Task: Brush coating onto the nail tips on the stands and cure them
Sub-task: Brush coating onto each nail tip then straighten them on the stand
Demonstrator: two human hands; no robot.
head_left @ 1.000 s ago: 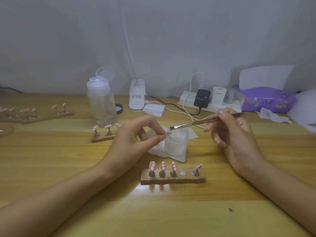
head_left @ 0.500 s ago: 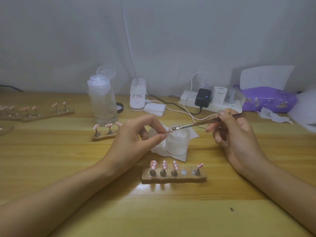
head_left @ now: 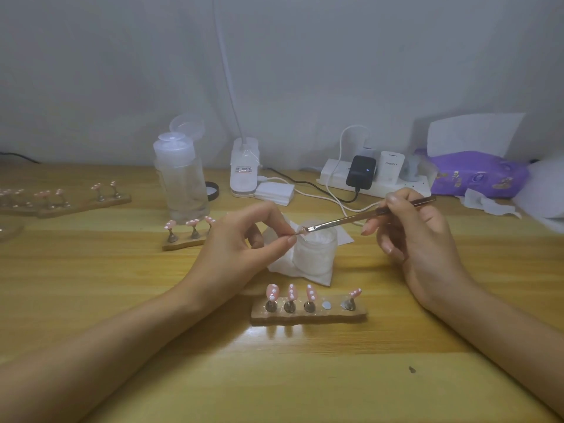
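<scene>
The nail tip point(head_left: 300, 231) being coated is off its stand, pinched between the thumb and forefinger of the left hand point(head_left: 241, 242), with the other fingers curled loosely behind; it is too small to tell whether they grip the tip itself or its peg. It hangs just over the rim of the frosted jar point(head_left: 316, 254), probably so that any drip falls back inside rather than onto the wooden table point(head_left: 274, 377). The brush point(head_left: 345, 221) meets it from the right with its bristles touching the tip. The right hand point(head_left: 418, 239) holds the thin handle like a pen, thumb and forefinger closed on the shaft and the remaining fingers bent underneath, a hold that suits short, fine strokes. The jar stands on a folded white tissue point(head_left: 308, 276), likely to catch spills. Just in front lies the near stand point(head_left: 308, 314), which carries three pink dotted tips on the left and one tilted tip on the right. The bare round spot point(head_left: 327, 305) between them is presumably where the held tip belongs. Further back, a second stand point(head_left: 186, 242) with three tips sits beside a clear bottle point(head_left: 181, 181) with its flip cap open, and more stands point(head_left: 82, 203) lie at the far left. A white device point(head_left: 244, 169) by the wall may be the curing lamp, though that cannot be told, so this looks like coating under way with curing not yet begun
</scene>
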